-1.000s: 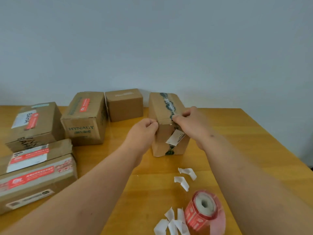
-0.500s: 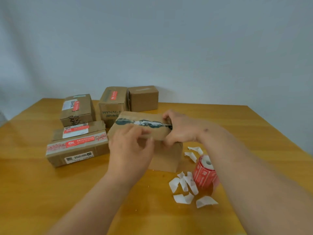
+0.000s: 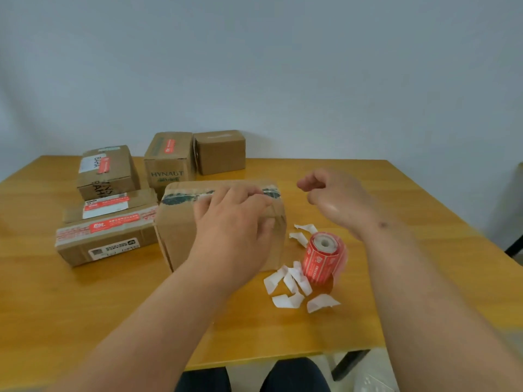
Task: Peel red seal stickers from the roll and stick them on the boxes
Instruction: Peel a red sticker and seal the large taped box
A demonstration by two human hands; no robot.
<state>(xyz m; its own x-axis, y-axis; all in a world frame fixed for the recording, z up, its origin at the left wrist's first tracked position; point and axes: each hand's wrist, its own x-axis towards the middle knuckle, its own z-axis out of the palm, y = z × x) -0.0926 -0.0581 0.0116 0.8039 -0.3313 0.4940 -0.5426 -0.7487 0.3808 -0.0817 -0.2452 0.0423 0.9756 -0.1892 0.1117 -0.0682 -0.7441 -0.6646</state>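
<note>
- Since the earlier frame, the right hand has let go of the cardboard box and lifted off to its right, and now hangs in the air above the surface.
- That right hand holds nothing; its fingers are loosely curled, with thumb and forefinger tips close together.
- On top of the box lies the left hand, fingers spread and gently bent over the upper front edge, the thumb against the right side of the front face. It presses rather than grips.
- This box stands near the middle of the wooden surface, with a dark, worn strip of tape running along its top.
- Just right of the box, the roll of red seal stickers stands upright with its white core facing up.
- White scraps of backing paper lie scattered around the roll, most in front of it and two behind it.
- To the left, two flat boxes are stacked, each bearing a red sticker and a white label.
- Behind them stands a box printed BAHA, with a red sticker on top.
- Beside it is a box printed HYNAUT, also carrying a red sticker.
- Touching the HYNAUT box on its right is a plain brown box, on which no red sticker shows.
- Dark trouser knees show below the near edge of the surface.
</note>
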